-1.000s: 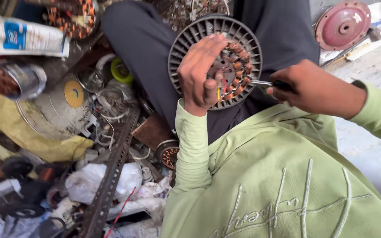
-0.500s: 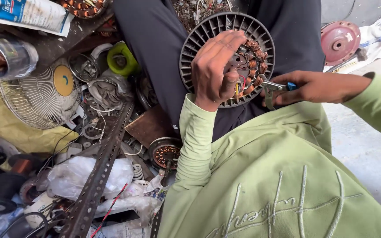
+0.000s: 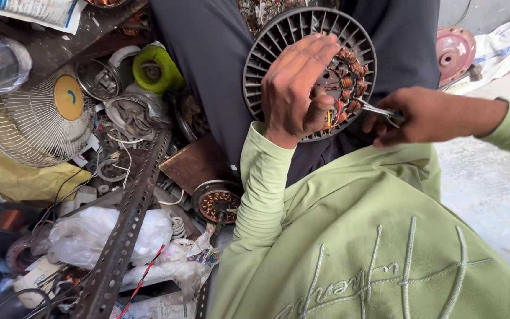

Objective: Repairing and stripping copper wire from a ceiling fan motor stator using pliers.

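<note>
Two hands work on a round, finned fan motor [image 3: 302, 35] resting on the lap. The left hand [image 3: 295, 88] grips its copper windings, fingers curled over them. Just right, the right hand [image 3: 423, 115] pinches metal pliers [image 3: 376, 110] touching the windings. Farther left lies a wire fan guard [image 3: 30, 127].

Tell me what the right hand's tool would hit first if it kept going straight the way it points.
Probably the copper windings of the round motor stator; the right hand aims its metal tool leftward at them, nearly touching.
</note>
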